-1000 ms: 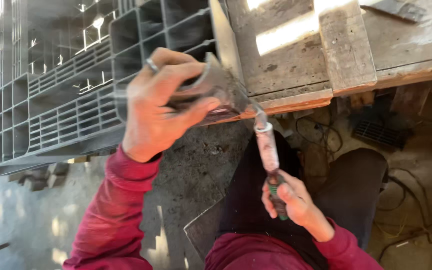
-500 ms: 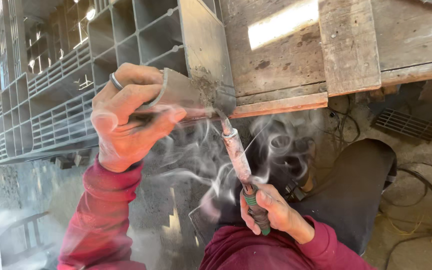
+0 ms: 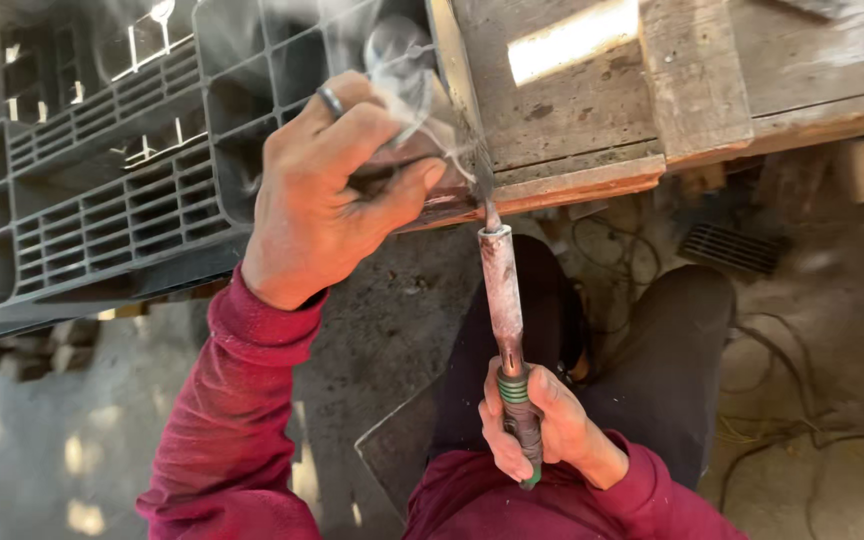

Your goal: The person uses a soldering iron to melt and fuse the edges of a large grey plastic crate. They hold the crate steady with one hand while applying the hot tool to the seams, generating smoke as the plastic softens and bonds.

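Observation:
My left hand [image 3: 332,190], with a ring on one finger, grips the near edge of a dark grey plastic grid crate [image 3: 102,180] and presses a grey strip against it. My right hand [image 3: 537,425] is closed around the green-banded handle of a long rusty soldering iron [image 3: 502,295]. The iron points up, and its tip touches the crate's corner just right of my left thumb. Thin smoke [image 3: 397,50] curls above that spot. Both sleeves are dark red.
A worn wooden pallet [image 3: 652,110] lies against the crate's right side. Below are my dark trousers [image 3: 652,350], a flat grey sheet [image 3: 392,460], a concrete floor, loose cables [image 3: 802,430] at right and a small grate [image 3: 732,245].
The view shifted, so the crate and pallet sit differently in frame. The thick smoke around the iron has thinned and risen. Both hands keep their hold at the crate corner.

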